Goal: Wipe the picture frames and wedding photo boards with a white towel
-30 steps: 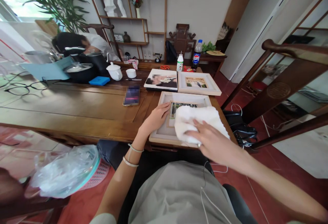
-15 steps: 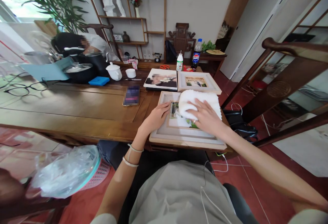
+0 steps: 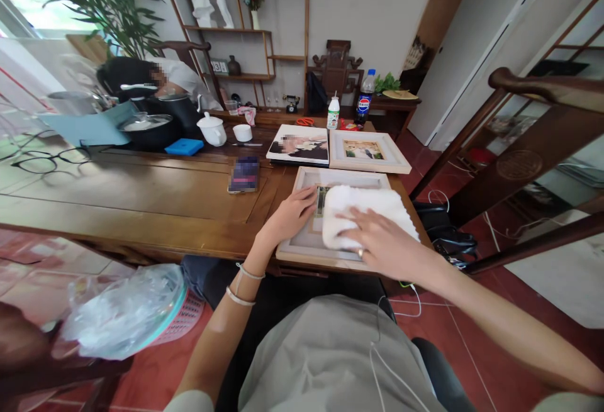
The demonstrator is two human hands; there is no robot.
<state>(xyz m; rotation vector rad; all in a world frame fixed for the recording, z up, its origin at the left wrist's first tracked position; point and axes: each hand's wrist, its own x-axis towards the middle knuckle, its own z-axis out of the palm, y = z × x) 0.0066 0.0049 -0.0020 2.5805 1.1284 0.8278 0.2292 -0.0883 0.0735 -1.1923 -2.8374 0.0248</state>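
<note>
A light wooden picture frame (image 3: 346,176) lies flat at the table's front edge, with a small photo (image 3: 321,201) inside its wide white border. My left hand (image 3: 296,212) rests on the frame's left side, fingers stretched out over the border. Against the middle and right of the frame, my right hand (image 3: 377,239) presses a folded white towel (image 3: 391,204), its fingers spread on the cloth. Most of the photo is hidden under the towel and hand. Just behind lie a second framed photo (image 3: 365,150) and a white-edged photo panel (image 3: 299,144).
On the wooden table (image 3: 189,198) are a phone (image 3: 243,174), a blue box (image 3: 184,147), a white teapot (image 3: 212,129), a white cup (image 3: 242,133), glasses (image 3: 50,160), a milk bottle (image 3: 333,113) and a cola bottle (image 3: 363,100). A chair (image 3: 523,148) stands right; a bag-lined basket (image 3: 174,324) is lower left. Another person sits across.
My right hand has moved the towel toward me and slightly left and right across the frame, covering more of the photo. My left hand stays on the frame's left side.
</note>
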